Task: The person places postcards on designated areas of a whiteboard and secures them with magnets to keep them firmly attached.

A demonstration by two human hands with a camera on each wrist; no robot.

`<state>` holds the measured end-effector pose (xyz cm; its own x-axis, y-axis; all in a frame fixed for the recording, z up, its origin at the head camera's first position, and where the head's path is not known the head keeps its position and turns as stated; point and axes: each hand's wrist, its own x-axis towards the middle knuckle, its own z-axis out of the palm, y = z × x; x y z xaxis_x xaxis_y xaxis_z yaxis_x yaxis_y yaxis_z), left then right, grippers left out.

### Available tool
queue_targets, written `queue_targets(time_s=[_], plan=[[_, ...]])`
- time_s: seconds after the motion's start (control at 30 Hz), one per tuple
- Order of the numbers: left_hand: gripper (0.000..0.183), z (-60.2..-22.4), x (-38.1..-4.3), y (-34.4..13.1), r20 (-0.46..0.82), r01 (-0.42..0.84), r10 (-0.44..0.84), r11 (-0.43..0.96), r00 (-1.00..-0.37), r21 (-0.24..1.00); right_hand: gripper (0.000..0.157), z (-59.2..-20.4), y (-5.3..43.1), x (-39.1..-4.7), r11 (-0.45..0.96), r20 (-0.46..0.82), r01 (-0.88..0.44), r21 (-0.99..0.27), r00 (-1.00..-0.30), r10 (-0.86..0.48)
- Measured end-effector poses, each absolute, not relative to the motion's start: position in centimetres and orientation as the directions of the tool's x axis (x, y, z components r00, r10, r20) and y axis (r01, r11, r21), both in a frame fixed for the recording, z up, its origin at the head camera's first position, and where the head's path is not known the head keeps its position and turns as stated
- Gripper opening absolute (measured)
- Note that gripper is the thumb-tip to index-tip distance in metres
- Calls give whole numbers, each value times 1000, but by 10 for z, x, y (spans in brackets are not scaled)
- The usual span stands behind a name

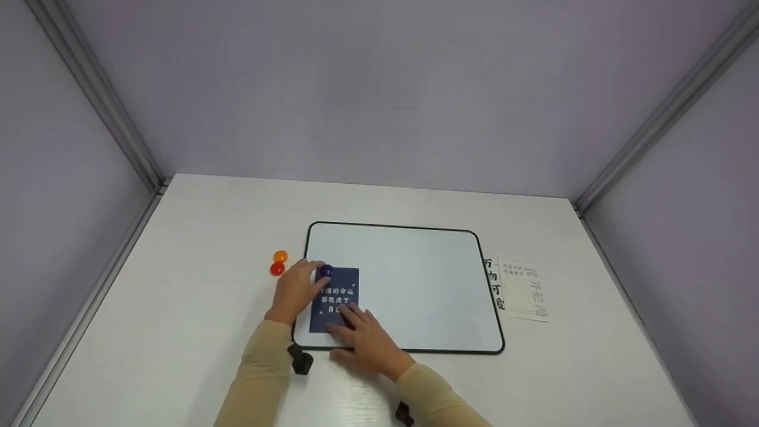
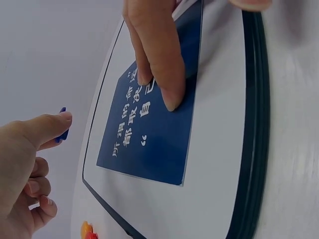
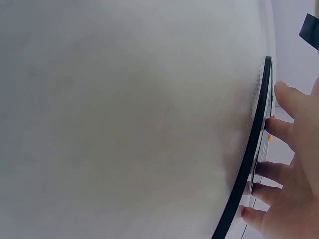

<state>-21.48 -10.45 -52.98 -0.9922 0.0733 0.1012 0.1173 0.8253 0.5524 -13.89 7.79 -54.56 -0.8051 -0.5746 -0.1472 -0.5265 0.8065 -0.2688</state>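
A dark blue card (image 1: 348, 280) with white Chinese characters lies on the left part of a black-framed whiteboard (image 1: 427, 284). My left hand (image 1: 293, 292) pinches a small round blue magnet (image 1: 326, 271) between thumb and finger, over the card's top left corner. In the left wrist view the magnet (image 2: 63, 135) shows only as a blue edge behind the thumb. My right hand (image 1: 372, 343) rests with extended fingertips on the card's lower part, covering its bottom right corner. The right wrist view shows those fingers (image 3: 281, 130) reaching over the board's black edge (image 3: 244, 172).
An orange magnet (image 1: 280, 256) and a red magnet (image 1: 277, 268) lie on the white table (image 1: 225, 219), left of the board. At its right edge are a strip with black characters (image 1: 496, 289) and a pale printed paper (image 1: 525, 296). Grey walls (image 1: 367, 89) enclose the table.
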Motion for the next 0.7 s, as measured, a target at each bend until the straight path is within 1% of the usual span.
queue_targets(time_s=[0.1,0.27,0.7], plan=[[41,-531,-216,-104,93,120,83,827,-992,549,54,-547,78,-139,807,-139,-529,-263,-807,-574],[42,-529,-221,-102,44,89,78,825,-996,558,54,-549,77,-139,806,-136,-537,-247,-805,-578],[42,-532,-230,-96,-32,39,71,808,-997,588,55,-549,78,-139,811,-151,-522,-265,-808,-569]])
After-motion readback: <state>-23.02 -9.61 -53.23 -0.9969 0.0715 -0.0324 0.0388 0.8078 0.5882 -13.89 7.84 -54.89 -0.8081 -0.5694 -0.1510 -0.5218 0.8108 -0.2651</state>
